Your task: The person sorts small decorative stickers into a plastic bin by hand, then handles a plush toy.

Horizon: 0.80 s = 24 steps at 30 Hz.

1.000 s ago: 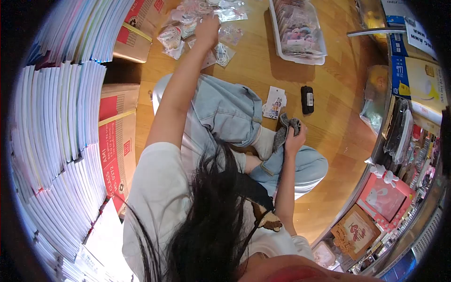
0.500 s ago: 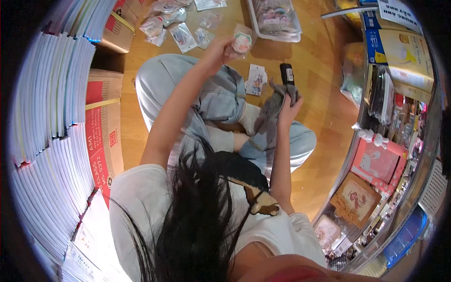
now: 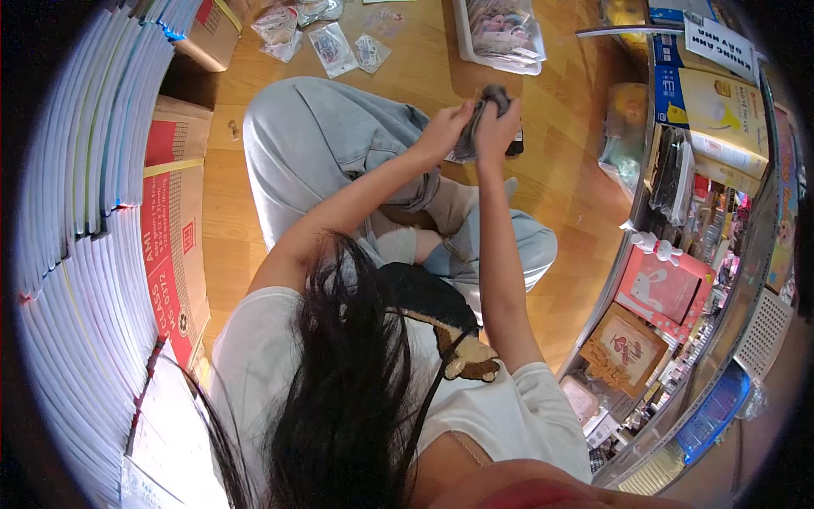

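My left hand [image 3: 444, 132] and my right hand [image 3: 497, 129] are close together over the floor in front of my crossed legs. Both have closed fingers on a crumpled grey cloth [image 3: 471, 132]; whether anything is inside it is hidden. A dark object [image 3: 515, 145] shows just beside my right hand, mostly covered by it. Beyond my left knee, small clear packets with printed pieces [image 3: 332, 49] lie on the wooden floor. A white bin [image 3: 500, 64] filled with more packets stands past my hands.
Tall stacks of books [image 3: 85, 170] and cardboard boxes [image 3: 182, 246] line the left side. On the right are crowded shelves with a yellow box [image 3: 725, 110], a pink bunny frame [image 3: 663, 288], a brown frame [image 3: 626, 349] and a blue basket [image 3: 716, 411].
My left hand has moved right to meet the cloth, and the round packet it held is out of sight. My right hand has lifted the cloth up and left. The dark object is now mostly covered.
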{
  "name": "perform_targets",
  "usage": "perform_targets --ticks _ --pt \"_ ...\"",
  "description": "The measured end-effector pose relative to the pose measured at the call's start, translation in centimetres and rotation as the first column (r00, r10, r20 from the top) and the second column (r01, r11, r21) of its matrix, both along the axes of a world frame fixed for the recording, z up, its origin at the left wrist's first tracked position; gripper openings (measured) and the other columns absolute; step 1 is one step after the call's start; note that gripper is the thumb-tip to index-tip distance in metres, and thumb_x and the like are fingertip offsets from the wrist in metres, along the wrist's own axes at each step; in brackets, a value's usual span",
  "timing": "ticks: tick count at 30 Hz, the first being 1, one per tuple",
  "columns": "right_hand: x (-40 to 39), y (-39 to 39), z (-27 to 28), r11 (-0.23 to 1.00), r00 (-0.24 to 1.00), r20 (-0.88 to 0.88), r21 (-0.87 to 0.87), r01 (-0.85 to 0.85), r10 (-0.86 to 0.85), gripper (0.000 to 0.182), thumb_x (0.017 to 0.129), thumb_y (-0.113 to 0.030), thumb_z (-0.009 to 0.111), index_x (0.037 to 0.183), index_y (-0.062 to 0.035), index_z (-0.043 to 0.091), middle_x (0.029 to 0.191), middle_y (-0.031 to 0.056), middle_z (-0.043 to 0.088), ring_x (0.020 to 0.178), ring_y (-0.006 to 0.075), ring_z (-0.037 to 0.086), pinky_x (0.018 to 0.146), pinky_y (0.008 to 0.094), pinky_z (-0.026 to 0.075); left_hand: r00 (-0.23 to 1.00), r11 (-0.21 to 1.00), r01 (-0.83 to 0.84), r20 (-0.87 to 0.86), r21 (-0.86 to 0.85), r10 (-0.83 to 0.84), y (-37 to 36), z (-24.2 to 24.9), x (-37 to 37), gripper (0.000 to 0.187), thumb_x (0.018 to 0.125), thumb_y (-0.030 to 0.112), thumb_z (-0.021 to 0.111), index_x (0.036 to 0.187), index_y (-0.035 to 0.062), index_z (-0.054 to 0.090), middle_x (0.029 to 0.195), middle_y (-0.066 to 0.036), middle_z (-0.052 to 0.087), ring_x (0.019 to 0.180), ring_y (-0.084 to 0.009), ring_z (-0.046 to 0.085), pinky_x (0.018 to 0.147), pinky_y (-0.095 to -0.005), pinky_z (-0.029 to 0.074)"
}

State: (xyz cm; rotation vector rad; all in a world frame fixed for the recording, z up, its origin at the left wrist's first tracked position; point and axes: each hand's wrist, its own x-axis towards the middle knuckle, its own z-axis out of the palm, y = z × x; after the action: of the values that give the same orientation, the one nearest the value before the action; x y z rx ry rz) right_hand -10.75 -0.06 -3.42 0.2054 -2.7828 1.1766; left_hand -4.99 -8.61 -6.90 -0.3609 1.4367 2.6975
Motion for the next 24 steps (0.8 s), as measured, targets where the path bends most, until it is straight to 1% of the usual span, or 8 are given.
perform_targets --ticks 5,9,12,15,16,20,23,24 --pt "7.1 -2.2 -0.7 0.982 0.950 -0.255 0.112 -0.154 0.178 0.030 0.075 -0.009 0.055 0.101 0.0025 0.044 0.097 0.0234 0.047 0.095 0.0416 0.046 0.082 0.0461 0.036 1.000 0.998 0.017 0.023 0.066 -0.018 -1.6 0.8 -0.5 0.066 0.092 0.058 0.030 0.093 -0.0006 0.062 0.085 -0.007 0.061 0.081 -0.0138 0.052 0.076 -0.0288 0.041" --pt "5.0 -2.9 0.7 0.984 0.990 -0.120 0.174 -0.048 0.070 0.038 0.076 -0.014 0.058 0.108 0.0015 0.043 0.107 0.0243 0.047 0.093 0.0419 0.050 0.079 0.0456 0.040 0.996 0.999 -0.038 -0.086 -0.033 0.035 -1.0 0.2 -1.4 0.070 0.092 0.059 0.027 0.099 -0.0018 0.061 0.091 -0.012 0.061 0.088 -0.0188 0.053 0.080 -0.0311 0.039" --pt "2.0 -3.3 0.7 0.947 0.962 -0.267 0.293 0.132 -0.051 0.035 0.078 -0.016 0.058 0.105 0.0013 0.047 0.101 0.0223 0.053 0.087 0.0414 0.054 0.076 0.0445 0.041 0.995 0.984 -0.100 -0.013 -0.145 0.099 -1.2 2.6 0.1 0.072 0.092 0.060 0.025 0.106 -0.0028 0.058 0.098 -0.014 0.062 0.095 -0.0222 0.055 0.084 -0.0330 0.039" --pt "-4.3 -0.2 -2.9 1.000 0.990 0.143 0.008 0.012 -0.013 0.031 0.078 -0.016 0.058 0.101 0.0028 0.051 0.099 0.0225 0.055 0.088 0.0405 0.054 0.076 0.0441 0.041 0.998 0.948 -0.043 -0.049 -0.317 0.029 -0.1 0.8 0.7 0.075 0.090 0.062 0.024 0.113 -0.0025 0.055 0.105 -0.016 0.060 0.101 -0.0250 0.054 0.089 -0.0339 0.038" --pt "-3.8 -0.6 -2.5 0.988 0.977 0.215 -0.150 0.043 -0.010 0.028 0.077 -0.014 0.058 0.098 0.0041 0.053 0.105 0.0248 0.052 0.096 0.0397 0.052 0.079 0.0447 0.040 0.990 0.967 0.139 -0.005 -0.213 -0.143 -1.1 -0.1 -0.3 0.079 0.089 0.066 0.022 0.115 -0.0021 0.053 0.109 -0.016 0.059 0.104 -0.0254 0.053 0.091 -0.0333 0.037" --pt "2.0 -1.5 -3.4 0.993 0.989 -0.140 0.114 -0.034 0.050 0.039 0.078 -0.015 0.058 0.108 0.0068 0.046 0.109 0.0273 0.047 0.101 0.0421 0.047 0.086 0.0454 0.036 0.999 0.992 0.033 0.034 0.121 -0.037 -1.9 -0.6 -1.2 0.078 0.089 0.066 0.022 0.110 -0.0015 0.055 0.106 -0.010 0.058 0.097 -0.0203 0.053 0.087 -0.0315 0.038" --pt "3.3 -2.9 -0.4 0.990 0.996 -0.046 0.119 -0.071 0.077 0.041 0.080 -0.015 0.056 0.111 0.0075 0.043 0.108 0.0280 0.045 0.100 0.0440 0.047 0.084 0.0462 0.037 0.999 1.000 -0.018 -0.042 0.010 0.018 -1.4 0.8 0.1 0.073 0.090 0.063 0.027 0.110 -0.0007 0.055 0.100 -0.007 0.058 0.095 -0.0178 0.052 0.087 -0.0292 0.038" --pt "2.5 -2.9 -0.3 0.961 0.995 -0.098 0.277 0.019 0.009 0.037 0.081 -0.016 0.054 0.108 0.0069 0.044 0.107 0.0264 0.046 0.098 0.0442 0.047 0.083 0.0464 0.037 0.998 0.998 -0.060 -0.031 0.032 0.061 -0.8 0.7 0.2 0.064 0.091 0.059 0.032 0.105 0.0015 0.057 0.092 -0.005 0.058 0.086 -0.0137 0.054 0.078 -0.0265 0.042"
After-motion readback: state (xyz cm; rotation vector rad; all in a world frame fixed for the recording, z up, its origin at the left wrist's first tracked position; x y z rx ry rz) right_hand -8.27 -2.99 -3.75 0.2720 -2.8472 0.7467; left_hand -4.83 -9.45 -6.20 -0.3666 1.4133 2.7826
